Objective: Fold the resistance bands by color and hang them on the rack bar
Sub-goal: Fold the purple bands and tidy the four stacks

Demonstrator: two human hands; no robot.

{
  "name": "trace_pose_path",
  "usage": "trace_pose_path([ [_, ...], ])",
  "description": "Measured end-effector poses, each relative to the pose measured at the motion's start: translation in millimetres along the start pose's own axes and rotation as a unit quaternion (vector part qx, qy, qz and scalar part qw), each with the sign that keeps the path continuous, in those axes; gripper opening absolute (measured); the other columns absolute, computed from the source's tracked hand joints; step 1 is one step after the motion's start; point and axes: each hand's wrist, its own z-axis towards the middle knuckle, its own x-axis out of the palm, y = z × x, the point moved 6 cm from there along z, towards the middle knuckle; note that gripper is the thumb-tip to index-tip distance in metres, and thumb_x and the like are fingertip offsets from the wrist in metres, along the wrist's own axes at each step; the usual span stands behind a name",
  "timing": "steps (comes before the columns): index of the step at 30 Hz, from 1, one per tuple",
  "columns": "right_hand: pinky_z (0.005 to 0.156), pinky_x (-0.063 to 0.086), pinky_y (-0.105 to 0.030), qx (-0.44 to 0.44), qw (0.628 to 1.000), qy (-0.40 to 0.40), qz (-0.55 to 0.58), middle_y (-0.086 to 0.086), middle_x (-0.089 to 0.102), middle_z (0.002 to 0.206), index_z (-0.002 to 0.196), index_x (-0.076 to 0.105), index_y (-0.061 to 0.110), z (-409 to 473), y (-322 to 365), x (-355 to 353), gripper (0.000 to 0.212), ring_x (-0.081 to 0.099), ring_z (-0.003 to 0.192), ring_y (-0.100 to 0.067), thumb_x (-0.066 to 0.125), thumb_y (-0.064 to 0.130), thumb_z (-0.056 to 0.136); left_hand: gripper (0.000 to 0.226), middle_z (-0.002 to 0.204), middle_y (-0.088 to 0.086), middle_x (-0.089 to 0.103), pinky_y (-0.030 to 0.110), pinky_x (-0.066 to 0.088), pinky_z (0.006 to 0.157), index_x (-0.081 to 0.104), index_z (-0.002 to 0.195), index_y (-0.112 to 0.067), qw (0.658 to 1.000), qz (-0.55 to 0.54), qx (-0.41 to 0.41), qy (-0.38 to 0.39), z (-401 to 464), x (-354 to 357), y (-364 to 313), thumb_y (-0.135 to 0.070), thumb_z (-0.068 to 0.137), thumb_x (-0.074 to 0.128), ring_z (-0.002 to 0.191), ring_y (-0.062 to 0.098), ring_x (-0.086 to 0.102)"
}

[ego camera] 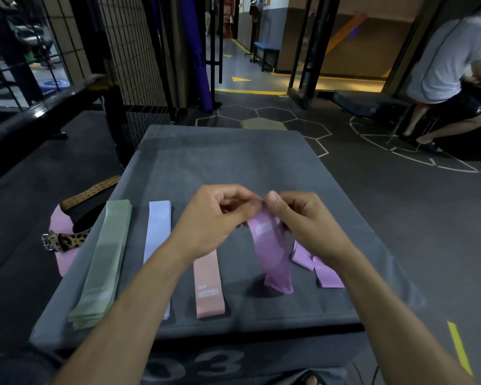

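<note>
A purple resistance band (272,254) hangs from both my hands above a grey cloth-covered box (233,162), its lower end touching the cloth. My left hand (214,215) and my right hand (297,218) pinch its top edge together. Flat on the cloth lie a green band stack (103,265), a pale blue band (157,232) partly under my left forearm, and a pink band (208,287). More purple bands (320,265) lie under my right wrist. No rack bar can be picked out with certainty.
A pink bag with a leopard-print belt and a brown belt (67,234) lies on the floor left of the box. A black frame and mesh fence (128,65) stand at the left back. A person (444,79) sits at the far right.
</note>
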Motion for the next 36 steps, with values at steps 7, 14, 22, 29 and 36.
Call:
trace_pose_path([
  [7,0.086,0.048,-0.026,0.151,0.967,0.203,0.042,-0.006,0.070,0.087,0.094,0.067,0.006,-12.9,-45.6,25.2,0.009,0.064,0.086,-0.017,0.074,0.009,0.089,0.015,0.074,-0.004,0.071,0.020,0.051,0.058,0.074,0.088,-0.018,0.978,-0.010,-0.031,-0.204,2.3,-61.9,8.0,-0.012,0.098,0.064,0.063,0.008,0.061],
  [14,0.065,0.043,-0.015,0.245,0.944,0.209,0.067,0.005,0.064,0.071,0.072,0.069,0.020,-23.6,-71.9,2.6,0.021,0.058,0.068,-0.008,0.072,0.009,0.089,0.021,0.077,0.004,0.069,0.019,0.053,0.054,0.069,0.086,-0.017,0.956,0.060,-0.100,-0.269,-7.6,-116.6,48.6,-0.012,0.102,0.056,0.064,0.014,0.064],
  [22,0.069,0.056,-0.029,0.327,0.937,0.110,0.058,-0.014,0.064,0.078,0.083,0.061,0.004,-33.0,-109.0,-28.8,0.016,0.065,0.068,-0.022,0.074,0.011,0.088,0.023,0.073,0.008,0.071,0.035,0.056,0.068,0.069,0.082,-0.021,0.937,0.102,-0.150,-0.299,-19.2,-143.5,78.4,-0.014,0.101,0.058,0.062,0.018,0.066],
  [29,0.060,0.049,-0.031,0.344,0.937,-0.004,0.058,-0.010,0.063,0.072,0.083,0.061,0.006,-29.9,-119.0,-54.8,0.017,0.061,0.063,-0.021,0.075,0.015,0.088,0.017,0.076,0.002,0.073,0.030,0.051,0.062,0.064,0.098,-0.025,0.948,0.093,-0.153,-0.262,-19.1,-135.5,78.4,-0.008,0.098,0.061,0.059,0.019,0.065],
  [36,0.050,0.045,-0.028,0.336,0.916,-0.217,0.041,-0.010,0.068,0.075,0.087,0.072,0.001,-19.8,-131.6,-78.2,0.013,0.053,0.052,-0.022,0.067,0.012,0.092,0.028,0.076,-0.007,0.076,0.017,0.055,0.063,0.073,0.093,-0.020,0.973,0.157,-0.143,-0.094,-13.2,-116.1,79.4,0.003,0.097,0.058,0.068,0.013,0.072],
])
